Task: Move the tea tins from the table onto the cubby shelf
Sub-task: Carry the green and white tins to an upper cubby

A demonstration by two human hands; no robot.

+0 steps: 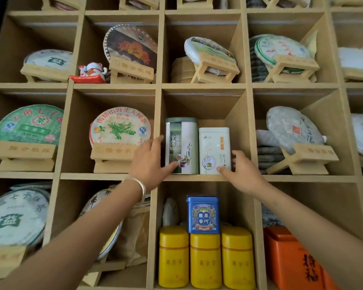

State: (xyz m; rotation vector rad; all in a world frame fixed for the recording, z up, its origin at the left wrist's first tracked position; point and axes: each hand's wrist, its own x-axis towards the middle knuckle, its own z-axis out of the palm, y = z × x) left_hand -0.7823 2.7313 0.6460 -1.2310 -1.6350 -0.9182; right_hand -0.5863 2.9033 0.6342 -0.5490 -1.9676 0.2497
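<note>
A wooden cubby shelf [159,130] fills the view, most cubbies holding wrapped tea cakes on stands. In the middle cubby a green tin [181,145] and a white tin [214,150] stand upright, side by side. The left hand [150,162] touches the green tin, grip spread; the right hand [242,172] touches the white tin, grip spread.

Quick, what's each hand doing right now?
Left hand: open, fingers spread, thumb touching the green tea tin.
Right hand: open, fingers against the white tea tin, not gripping it.
</note>
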